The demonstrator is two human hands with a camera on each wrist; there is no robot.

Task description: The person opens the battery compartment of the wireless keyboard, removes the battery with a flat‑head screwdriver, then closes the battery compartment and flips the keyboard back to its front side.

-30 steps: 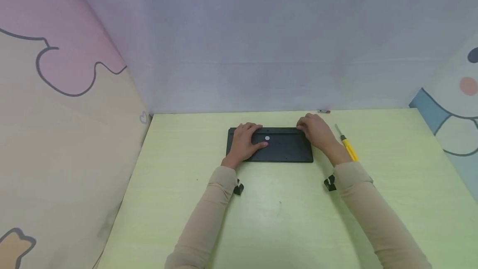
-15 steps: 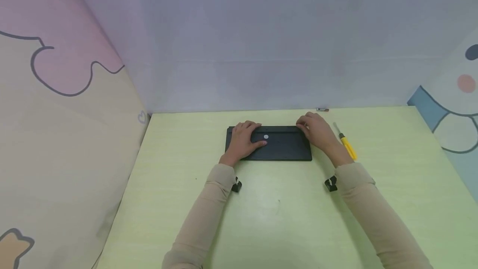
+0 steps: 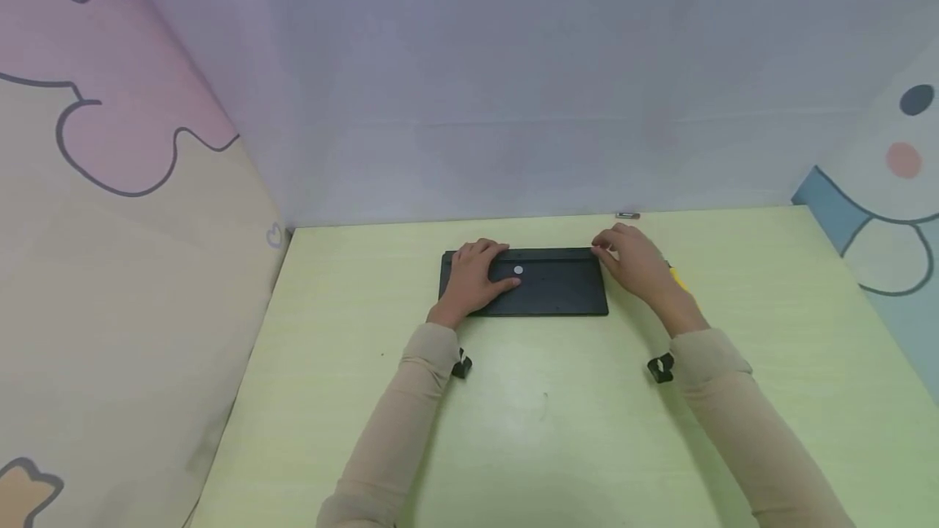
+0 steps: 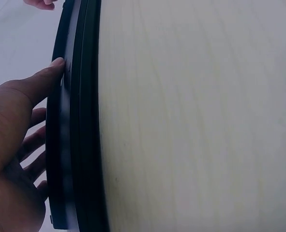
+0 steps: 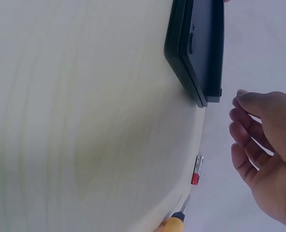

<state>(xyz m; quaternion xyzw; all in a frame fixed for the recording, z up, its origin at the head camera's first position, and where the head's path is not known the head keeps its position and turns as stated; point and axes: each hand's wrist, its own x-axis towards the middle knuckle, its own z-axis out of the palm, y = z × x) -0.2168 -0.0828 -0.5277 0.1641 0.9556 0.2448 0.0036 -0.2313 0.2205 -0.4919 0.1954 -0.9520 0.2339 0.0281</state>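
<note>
A black keyboard (image 3: 557,288), underside up with a round white sticker (image 3: 518,270), lies at the back middle of the table. My left hand (image 3: 473,279) rests on its left half, fingers spread toward the far edge, thumb beside the sticker. In the left wrist view the thumb (image 4: 53,72) lies on the keyboard's underside. At the far right corner is my right hand (image 3: 631,263). The right wrist view shows its fingers (image 5: 239,128) curled, the thumb tip against the index finger, a small gap from the keyboard corner. Nothing shows between these fingertips.
A yellow-handled screwdriver (image 3: 684,283) lies to the right, partly hidden by the right forearm; its handle (image 5: 173,223) shows in the right wrist view. A small battery (image 5: 197,170) with a red end lies near the table's back edge. A pale cloth wall (image 3: 513,104) rises behind.
My right hand has moved slightly right, off the keyboard's far edge to its corner, and now covers much of the screwdriver. My left hand stays on the keyboard; the head view has shifted a little.
</note>
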